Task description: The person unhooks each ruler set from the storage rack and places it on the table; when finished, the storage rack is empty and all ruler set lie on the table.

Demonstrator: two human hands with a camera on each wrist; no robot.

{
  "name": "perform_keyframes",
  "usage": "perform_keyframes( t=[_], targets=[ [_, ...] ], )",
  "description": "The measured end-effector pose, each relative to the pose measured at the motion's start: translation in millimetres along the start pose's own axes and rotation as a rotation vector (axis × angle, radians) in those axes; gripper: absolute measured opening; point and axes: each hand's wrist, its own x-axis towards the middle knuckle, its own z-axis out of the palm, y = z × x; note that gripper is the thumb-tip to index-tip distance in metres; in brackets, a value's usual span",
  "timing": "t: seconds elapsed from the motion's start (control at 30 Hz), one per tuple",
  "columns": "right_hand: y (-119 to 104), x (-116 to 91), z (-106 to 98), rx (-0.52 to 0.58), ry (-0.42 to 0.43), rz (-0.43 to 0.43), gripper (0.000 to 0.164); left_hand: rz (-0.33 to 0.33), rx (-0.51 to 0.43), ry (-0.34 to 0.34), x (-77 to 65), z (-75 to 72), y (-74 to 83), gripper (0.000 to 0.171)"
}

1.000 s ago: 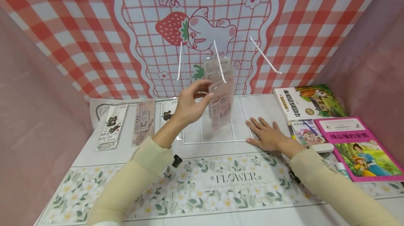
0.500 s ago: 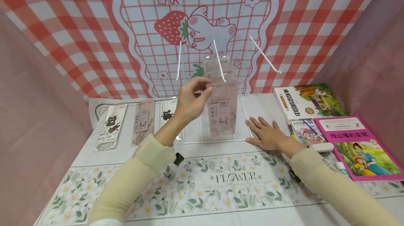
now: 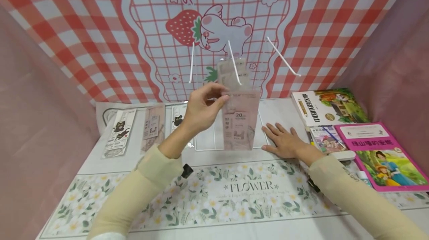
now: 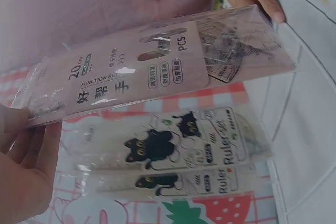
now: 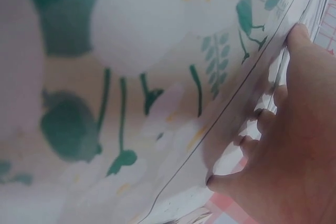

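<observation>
My left hand [image 3: 202,111] pinches the upper left edge of a pink ruler set pack [image 3: 239,122], its printed front turned toward the head camera. In the left wrist view the ruler pack [image 4: 126,66] shows clear rulers inside, with the thumb and fingers at its top end. Behind it, two white ruler packs [image 4: 163,148] with black cats hang below the middle hook [image 3: 234,63] of a white wire rack [image 3: 205,150]. Whether the pink pack touches the hook is unclear. My right hand [image 3: 283,143] rests on the table with spread fingers, beside the rack's base.
More ruler packs lie to the left: a cat pack [image 3: 118,132], a pink pack [image 3: 153,126], and another cat pack [image 3: 177,115] partly behind my left arm. Two side hooks, left [image 3: 191,63] and right [image 3: 284,57], jut forward. Books [image 3: 382,158] lie at right.
The pink pack has swung from nearly edge-on to face the head camera, and has shifted slightly right. My left hand keeps its pinch; the right hand stays put.
</observation>
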Motion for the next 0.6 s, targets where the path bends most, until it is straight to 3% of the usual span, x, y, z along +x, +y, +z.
perform_keyframes(
  t=[0.13, 0.3, 0.43, 0.6],
  targets=[
    [0.8, -0.5, -0.2, 0.000, 0.002, -0.006, 0.079, -0.062, 0.009, -0.046, -4.9, -7.4, 5.3, 0.019],
    [1.9, -0.1, 2.1, -0.004, 0.007, 0.003, 0.079, -0.242, 0.049, -0.140, -20.8, -34.5, -3.3, 0.024],
    [2.5, 0.3, 1.5, -0.011, 0.015, 0.002, 0.079, -0.407, 0.098, -0.203, -39.2, -69.4, -23.0, 0.028],
    [2.6, 0.7, 2.0, -0.004, 0.015, -0.007, 0.078, -0.595, 0.133, -0.229, -64.8, -129.8, -57.4, 0.033]
  ],
)
